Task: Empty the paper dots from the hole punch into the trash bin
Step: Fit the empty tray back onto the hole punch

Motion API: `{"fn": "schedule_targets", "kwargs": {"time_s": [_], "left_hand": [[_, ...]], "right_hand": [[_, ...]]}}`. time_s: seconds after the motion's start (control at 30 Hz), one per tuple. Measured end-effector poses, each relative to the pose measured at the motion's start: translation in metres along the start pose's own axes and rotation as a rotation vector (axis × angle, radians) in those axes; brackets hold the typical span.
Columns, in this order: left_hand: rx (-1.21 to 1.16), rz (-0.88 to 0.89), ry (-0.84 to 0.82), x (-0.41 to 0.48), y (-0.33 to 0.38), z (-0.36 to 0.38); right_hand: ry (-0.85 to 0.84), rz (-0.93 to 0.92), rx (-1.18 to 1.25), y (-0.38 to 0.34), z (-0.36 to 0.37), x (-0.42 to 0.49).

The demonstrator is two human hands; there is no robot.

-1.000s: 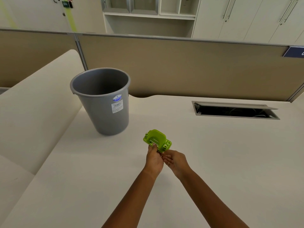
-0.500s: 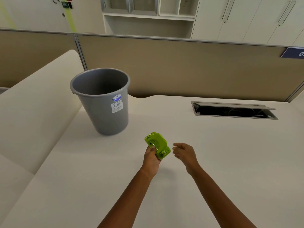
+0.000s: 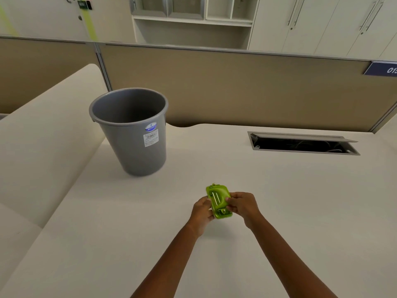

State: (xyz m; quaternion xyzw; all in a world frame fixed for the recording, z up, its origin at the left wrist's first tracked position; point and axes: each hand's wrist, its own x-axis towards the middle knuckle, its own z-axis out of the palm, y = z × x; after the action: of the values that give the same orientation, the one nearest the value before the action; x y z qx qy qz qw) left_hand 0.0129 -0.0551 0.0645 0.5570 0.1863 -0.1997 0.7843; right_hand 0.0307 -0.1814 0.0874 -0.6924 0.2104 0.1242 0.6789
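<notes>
A lime-green hole punch point(image 3: 218, 201) is held above the cream desk point(image 3: 279, 201), turned so its underside with two pale slots faces me. My left hand point(image 3: 202, 214) grips its left side. My right hand point(image 3: 242, 206) holds its right side, fingertips on the green base. A grey plastic trash bin point(image 3: 133, 134) stands upright on the desk, up and to the left of the punch, well apart from both hands. What I can see of its inside is dark and bare. No paper dots show anywhere.
An open cable hatch point(image 3: 300, 144) lies in the desk at the right rear. A tan partition point(image 3: 236, 87) runs along the desk's back edge. A raised cream surface point(image 3: 43, 130) borders the desk on the left.
My right hand, off the punch half a second ago, has come back onto its right side. The punch has turned so it lies lengthwise between both hands.
</notes>
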Motion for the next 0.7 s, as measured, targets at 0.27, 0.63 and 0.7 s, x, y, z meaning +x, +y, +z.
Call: {"fn": "schedule_targets", "kwargs": {"time_s": [0.27, 0.63, 0.7], "left_hand": [[1.029, 0.354, 0.3, 0.002, -0.023, -0.034], [1.61, 0.333, 0.36, -0.001, -0.033, -0.059], [1.636, 0.344, 0.366, -0.002, -0.033, -0.06]], "right_hand": [[0.246, 0.068, 0.063, 0.027, -0.024, 0.01], [0.32, 0.122, 0.022, 0.047, -0.036, 0.017], [0.313, 0.119, 0.009, 0.048, -0.037, 0.018]]}}
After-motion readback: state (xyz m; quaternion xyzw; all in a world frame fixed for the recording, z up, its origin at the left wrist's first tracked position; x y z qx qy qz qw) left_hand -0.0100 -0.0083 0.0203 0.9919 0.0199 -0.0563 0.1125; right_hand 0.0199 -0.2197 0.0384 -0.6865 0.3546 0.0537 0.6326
